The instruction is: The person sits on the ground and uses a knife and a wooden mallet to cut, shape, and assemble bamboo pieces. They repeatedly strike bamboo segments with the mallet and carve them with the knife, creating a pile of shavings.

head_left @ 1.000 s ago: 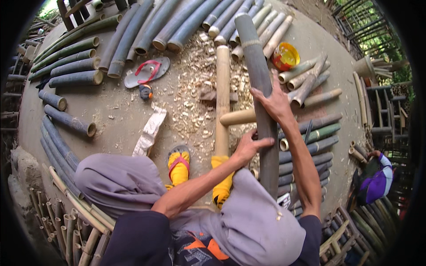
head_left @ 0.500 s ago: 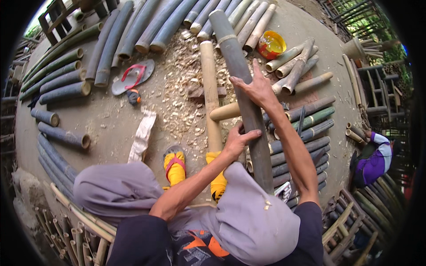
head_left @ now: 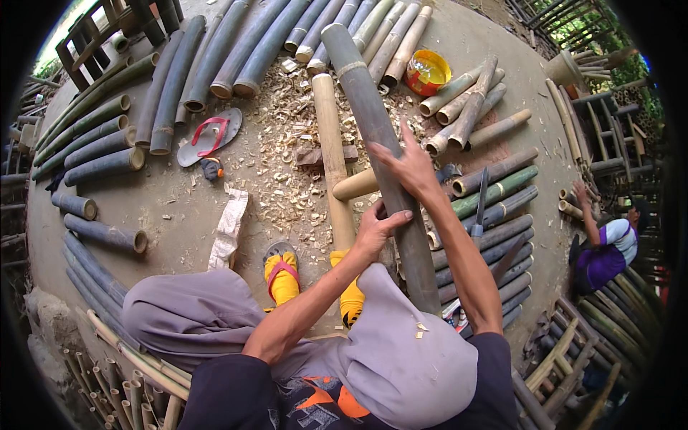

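Observation:
A thick, dark bamboo pole [head_left: 365,93] slants from the far middle down toward my right knee. My left hand [head_left: 380,228] wraps around its lower part, thumb across the top and fingers partly hidden beneath. Farther up, my right hand [head_left: 410,170] holds the pole from its right side, thumb over the upper face and one finger stretched along the edge. Beneath the pole, a pale bamboo post [head_left: 332,136] with a short crosspiece [head_left: 356,184] rests on a wood block [head_left: 308,156].
Wood shavings [head_left: 287,172] cover the middle ground. Dark bamboo lengths [head_left: 179,79] lie around, more at right [head_left: 494,254] beside a long blade [head_left: 481,197]. A yellow-red tub [head_left: 428,72], a loose flip-flop [head_left: 209,137] and a tape measure [head_left: 213,169] lie ahead. Another person [head_left: 605,251] sits at far right.
The view has shifted a little, and the pole's far end sits slightly farther left. Both my hands still hold the pole. The person at far right has raised a hand.

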### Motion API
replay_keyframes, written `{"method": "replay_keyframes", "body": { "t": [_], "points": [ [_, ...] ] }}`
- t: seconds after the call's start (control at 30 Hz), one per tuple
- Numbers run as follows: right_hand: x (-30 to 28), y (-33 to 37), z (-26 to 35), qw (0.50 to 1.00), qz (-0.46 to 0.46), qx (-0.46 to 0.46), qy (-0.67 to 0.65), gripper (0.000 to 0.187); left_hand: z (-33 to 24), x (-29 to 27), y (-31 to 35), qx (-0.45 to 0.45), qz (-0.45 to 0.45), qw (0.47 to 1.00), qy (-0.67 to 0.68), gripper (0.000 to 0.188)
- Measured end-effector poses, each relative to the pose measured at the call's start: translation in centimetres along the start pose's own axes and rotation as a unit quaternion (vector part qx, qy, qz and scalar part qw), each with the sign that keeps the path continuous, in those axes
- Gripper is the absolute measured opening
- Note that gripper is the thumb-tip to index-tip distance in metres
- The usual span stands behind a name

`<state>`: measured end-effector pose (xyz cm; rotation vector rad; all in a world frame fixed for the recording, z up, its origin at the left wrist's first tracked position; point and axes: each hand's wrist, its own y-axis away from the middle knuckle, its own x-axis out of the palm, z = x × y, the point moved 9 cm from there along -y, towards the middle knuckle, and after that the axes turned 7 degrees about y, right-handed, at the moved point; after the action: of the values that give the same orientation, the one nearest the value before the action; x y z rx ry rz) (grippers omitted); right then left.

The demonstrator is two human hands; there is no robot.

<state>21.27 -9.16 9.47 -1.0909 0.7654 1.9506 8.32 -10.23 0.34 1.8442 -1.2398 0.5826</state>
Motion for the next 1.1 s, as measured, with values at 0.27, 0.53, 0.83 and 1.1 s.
{"method": "replay_keyframes", "body": {
  "t": [0.27,0.53,0.83,1.1],
  "points": [
    [0.0,17.9,-22.6,0.845,0.093,0.339,-0.404,0.066,-11.8,-1.9,-3.3,0.283,-0.257,0.844,-0.376,0.070],
    [7.5,25.6,-16.5,0.778,0.186,0.349,-0.487,0.097,-9.2,-2.2,-8.9,0.171,-0.153,0.956,-0.184,0.064],
    [10.2,32.2,-14.8,0.878,0.204,0.241,-0.359,0.070,-10.4,-1.2,-7.8,0.185,-0.152,0.943,-0.232,0.067],
    [3.3,29.4,-13.0,0.920,0.050,0.222,-0.319,0.060,-3.9,-1.8,1.5,0.025,-0.113,0.987,-0.111,0.067]
  ]
}}
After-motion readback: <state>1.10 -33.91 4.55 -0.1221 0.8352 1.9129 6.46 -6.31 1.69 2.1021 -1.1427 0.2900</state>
